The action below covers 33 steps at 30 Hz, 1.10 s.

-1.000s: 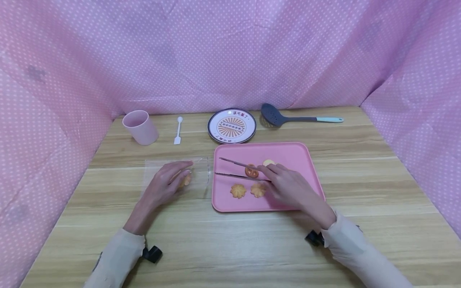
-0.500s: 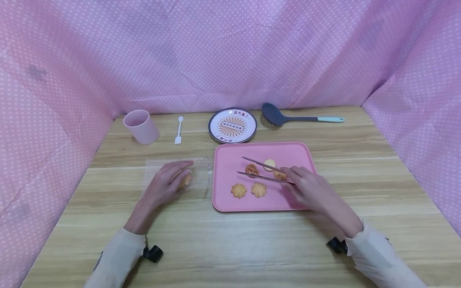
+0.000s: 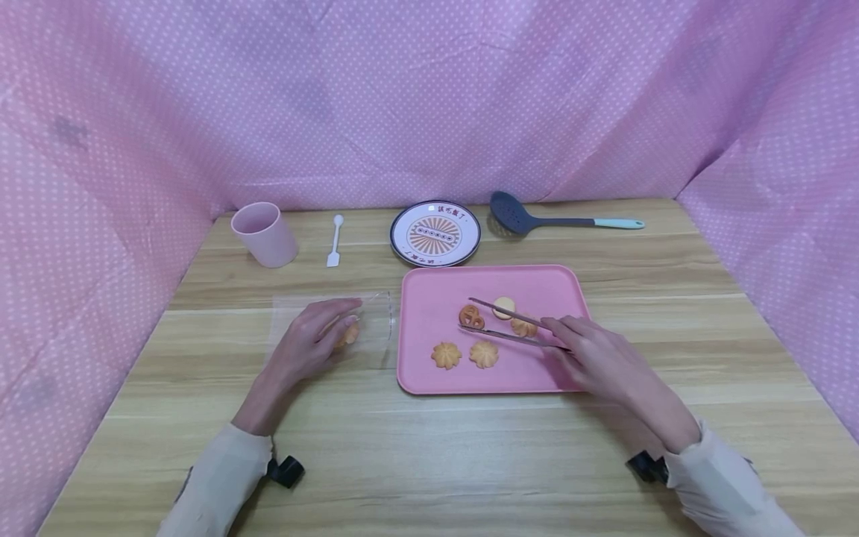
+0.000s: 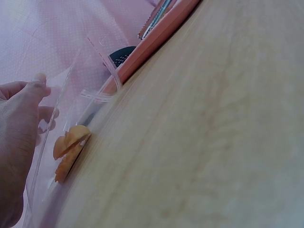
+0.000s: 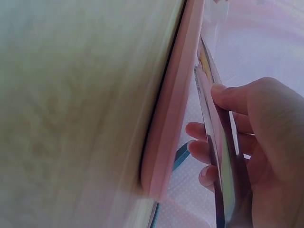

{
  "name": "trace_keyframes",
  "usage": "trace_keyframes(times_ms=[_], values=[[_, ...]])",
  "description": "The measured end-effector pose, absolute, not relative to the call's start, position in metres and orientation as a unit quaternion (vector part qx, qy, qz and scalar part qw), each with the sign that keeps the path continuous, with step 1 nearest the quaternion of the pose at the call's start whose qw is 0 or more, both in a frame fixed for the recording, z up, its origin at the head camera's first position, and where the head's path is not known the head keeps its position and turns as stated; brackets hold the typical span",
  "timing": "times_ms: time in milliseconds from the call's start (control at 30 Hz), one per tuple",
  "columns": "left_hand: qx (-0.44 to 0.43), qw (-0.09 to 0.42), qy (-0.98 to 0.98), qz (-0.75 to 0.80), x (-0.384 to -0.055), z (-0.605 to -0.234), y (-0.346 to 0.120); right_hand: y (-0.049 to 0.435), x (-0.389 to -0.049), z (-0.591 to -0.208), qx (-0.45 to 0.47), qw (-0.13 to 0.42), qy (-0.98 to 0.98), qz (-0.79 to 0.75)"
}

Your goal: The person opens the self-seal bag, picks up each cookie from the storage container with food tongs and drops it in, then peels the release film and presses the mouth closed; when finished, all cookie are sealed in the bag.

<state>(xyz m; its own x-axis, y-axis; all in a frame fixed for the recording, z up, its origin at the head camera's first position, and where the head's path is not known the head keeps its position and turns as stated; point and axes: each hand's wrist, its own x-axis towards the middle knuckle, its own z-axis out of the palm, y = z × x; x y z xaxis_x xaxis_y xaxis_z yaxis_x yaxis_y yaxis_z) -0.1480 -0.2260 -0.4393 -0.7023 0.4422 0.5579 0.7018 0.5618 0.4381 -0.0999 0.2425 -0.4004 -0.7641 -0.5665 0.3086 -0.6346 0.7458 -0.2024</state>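
Tongs [image 3: 510,337] clamped in my right hand [image 3: 600,359] have shifted rightward over cookies [image 3: 484,354] on the pink tray [image 3: 426,298] below it; my left hand [image 3: 312,339] holds a clear bag [image 3: 376,335] with more cookies [image 4: 71,141].

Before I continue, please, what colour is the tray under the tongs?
The tray is plain pink; it shows best in the head view.

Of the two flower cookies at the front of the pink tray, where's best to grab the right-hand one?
Probably pinch the cookie by its front and back rims, the tongs coming from the right: it seems to lie flat, the tray is bare on that side, and the right hand holds the tongs spread.
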Motion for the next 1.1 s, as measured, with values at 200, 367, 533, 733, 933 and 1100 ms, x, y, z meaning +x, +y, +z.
trace_keyframes(times_ms=[200, 367, 533, 733, 933, 1100], values=[[-0.331, 0.194, -0.863, -0.328, -0.1476, -0.4389, -0.2257, 0.2473, -0.0989, -0.4003, 0.329, 0.102, -0.927, 0.145], [-0.33, 0.193, -0.863, -0.329, -0.1477, -0.4388, -0.2252, 0.2491, -0.0982, -0.4001, 0.323, 0.092, -0.932, 0.141], [-0.327, 0.19, -0.864, -0.332, -0.1476, -0.4389, -0.2254, 0.2495, -0.098, -0.4, 0.317, 0.081, -0.934, 0.14], [-0.328, 0.191, -0.864, -0.332, -0.1484, -0.4399, -0.2259, 0.2499, -0.0983, -0.4005, 0.314, 0.074, -0.936, 0.142], [-0.327, 0.19, -0.865, -0.331, -0.1483, -0.4403, -0.2262, 0.2495, -0.0988, -0.401, 0.317, 0.081, -0.933, 0.146], [-0.325, 0.189, -0.866, -0.329, -0.1477, -0.4396, -0.226, 0.2488, -0.0992, -0.4018, 0.323, 0.094, -0.93, 0.148]])
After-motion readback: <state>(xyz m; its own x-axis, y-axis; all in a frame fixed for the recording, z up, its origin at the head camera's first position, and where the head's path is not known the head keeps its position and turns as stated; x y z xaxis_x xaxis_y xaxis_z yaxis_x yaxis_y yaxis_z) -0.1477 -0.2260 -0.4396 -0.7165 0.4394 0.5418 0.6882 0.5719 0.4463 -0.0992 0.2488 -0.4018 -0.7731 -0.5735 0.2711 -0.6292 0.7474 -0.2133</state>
